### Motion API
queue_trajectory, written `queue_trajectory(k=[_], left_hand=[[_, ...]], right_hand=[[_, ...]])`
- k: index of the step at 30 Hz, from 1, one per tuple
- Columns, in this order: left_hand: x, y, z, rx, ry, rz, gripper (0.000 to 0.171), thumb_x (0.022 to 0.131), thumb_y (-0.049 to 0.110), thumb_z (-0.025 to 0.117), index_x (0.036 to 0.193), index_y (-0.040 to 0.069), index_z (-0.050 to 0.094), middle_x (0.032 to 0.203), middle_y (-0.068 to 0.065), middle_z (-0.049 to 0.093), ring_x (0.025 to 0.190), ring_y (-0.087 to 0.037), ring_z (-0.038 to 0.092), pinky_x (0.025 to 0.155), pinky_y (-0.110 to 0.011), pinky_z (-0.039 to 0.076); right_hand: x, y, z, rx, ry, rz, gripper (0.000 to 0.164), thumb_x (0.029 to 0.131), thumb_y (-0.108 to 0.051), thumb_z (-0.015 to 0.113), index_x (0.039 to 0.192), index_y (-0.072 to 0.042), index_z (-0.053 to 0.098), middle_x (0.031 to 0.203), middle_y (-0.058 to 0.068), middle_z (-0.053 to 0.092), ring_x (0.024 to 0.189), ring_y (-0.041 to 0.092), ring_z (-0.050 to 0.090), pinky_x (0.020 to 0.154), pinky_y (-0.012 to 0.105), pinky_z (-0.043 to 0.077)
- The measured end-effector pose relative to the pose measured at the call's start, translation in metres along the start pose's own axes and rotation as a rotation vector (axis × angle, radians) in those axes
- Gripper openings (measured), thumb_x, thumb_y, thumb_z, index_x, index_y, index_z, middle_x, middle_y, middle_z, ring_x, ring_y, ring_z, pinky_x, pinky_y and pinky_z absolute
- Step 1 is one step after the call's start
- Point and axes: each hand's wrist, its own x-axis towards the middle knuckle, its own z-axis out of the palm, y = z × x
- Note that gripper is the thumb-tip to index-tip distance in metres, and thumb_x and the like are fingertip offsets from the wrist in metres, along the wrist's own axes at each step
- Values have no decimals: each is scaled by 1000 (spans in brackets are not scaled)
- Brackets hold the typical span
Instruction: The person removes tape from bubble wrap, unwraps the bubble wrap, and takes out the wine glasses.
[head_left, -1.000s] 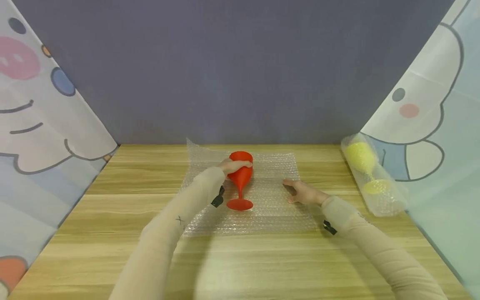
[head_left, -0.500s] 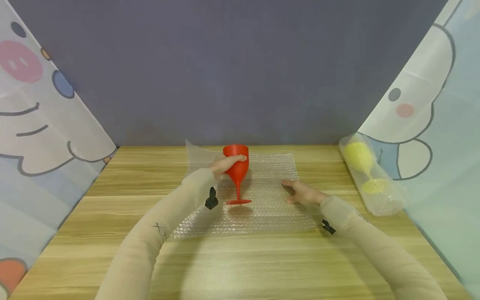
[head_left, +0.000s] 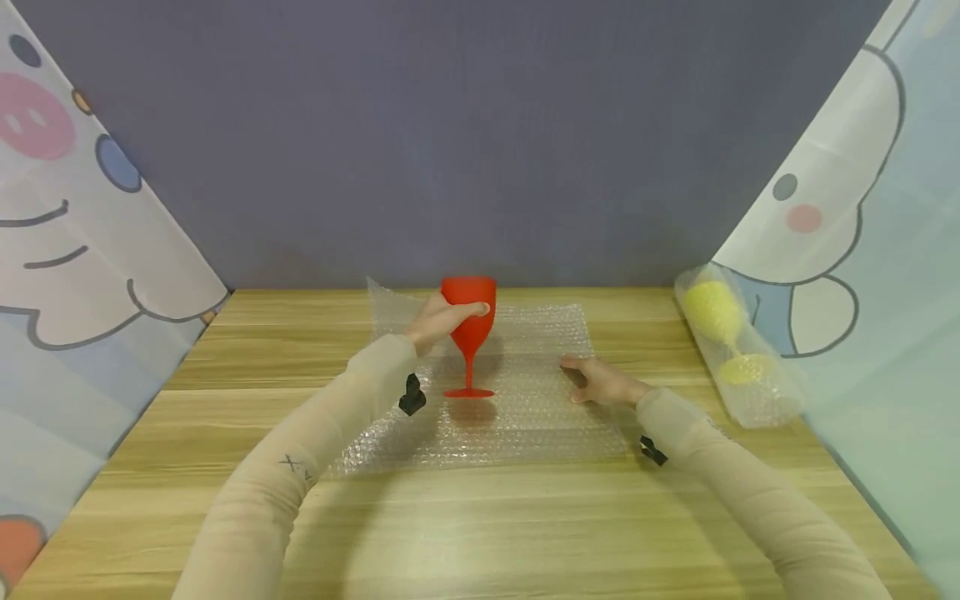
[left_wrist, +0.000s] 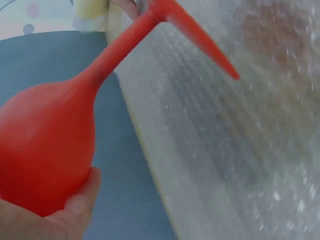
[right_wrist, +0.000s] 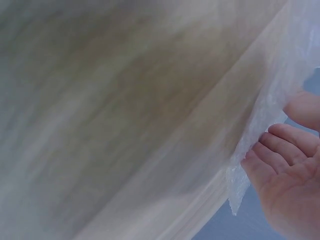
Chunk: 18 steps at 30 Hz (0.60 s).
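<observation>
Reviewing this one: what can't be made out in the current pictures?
- Fingers of the left hand behind the red goblet: head view, hidden by its bowl.
- Rim of the red goblet: left wrist view, cut off by the left edge.
- Bubble wrap sheet: right wrist view, bubbles blurred.
- Yellow goblet: head view, fine detail veiled by its wrapping.

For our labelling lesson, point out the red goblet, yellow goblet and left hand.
Red goblet point(head_left: 472, 332): head view, lower bowl.
Yellow goblet point(head_left: 718, 320): head view, bowl.
Left hand point(head_left: 438, 320): head view, back of hand.
</observation>
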Motion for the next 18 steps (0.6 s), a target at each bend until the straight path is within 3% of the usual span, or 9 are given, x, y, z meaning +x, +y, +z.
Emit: queue_trajectory(k=[4, 11, 18], left_hand=[[-3, 4, -3, 9, 3, 53, 63, 76, 27, 71, 126, 11, 36, 116, -8, 51, 99, -23, 55, 82, -31, 50], [-5, 0, -1, 116, 59, 108, 84, 71, 36, 75, 136, 12, 27, 118, -6, 50, 103, -23, 53, 86, -35, 49], [-12, -2, -6, 66, 124, 244, 78, 71, 29, 76, 132, 14, 31, 118, -6, 51, 101, -23, 54, 83, -35, 51]], right_hand=[[0, 1, -2, 8, -13, 1, 74, 79, -8, 68, 138, 9, 28, 144, 27, 28, 134, 42, 23, 110, 53, 22], [-3, 7, -2, 30, -9, -3, 73, 78, -7, 68, 137, 11, 28, 144, 29, 27, 134, 44, 21, 110, 55, 21], [-5, 9, 0, 17, -5, -8, 74, 78, -8, 68, 137, 12, 28, 144, 29, 26, 133, 44, 22, 109, 55, 22]])
